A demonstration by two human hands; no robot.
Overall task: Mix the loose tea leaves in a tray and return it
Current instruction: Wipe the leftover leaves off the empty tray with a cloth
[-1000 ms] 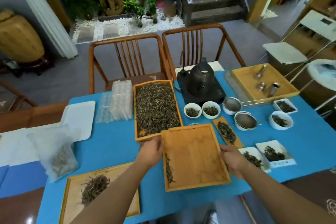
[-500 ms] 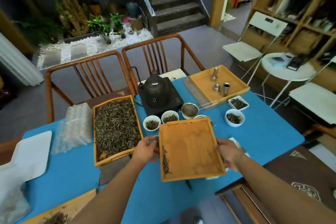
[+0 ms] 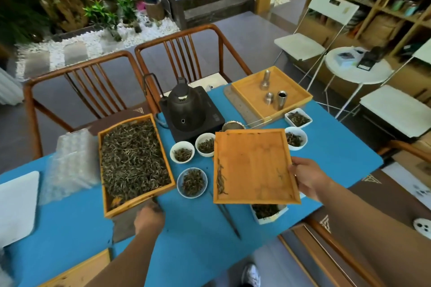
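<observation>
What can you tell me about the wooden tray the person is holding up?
The nearly empty tray is flat, rectangular, light orange-brown wood with a low raised rim. A thin clump of dark tea leaves lies along its left edge. The right hand grips its right side, holding it above the blue table, tilted toward the camera.
</observation>
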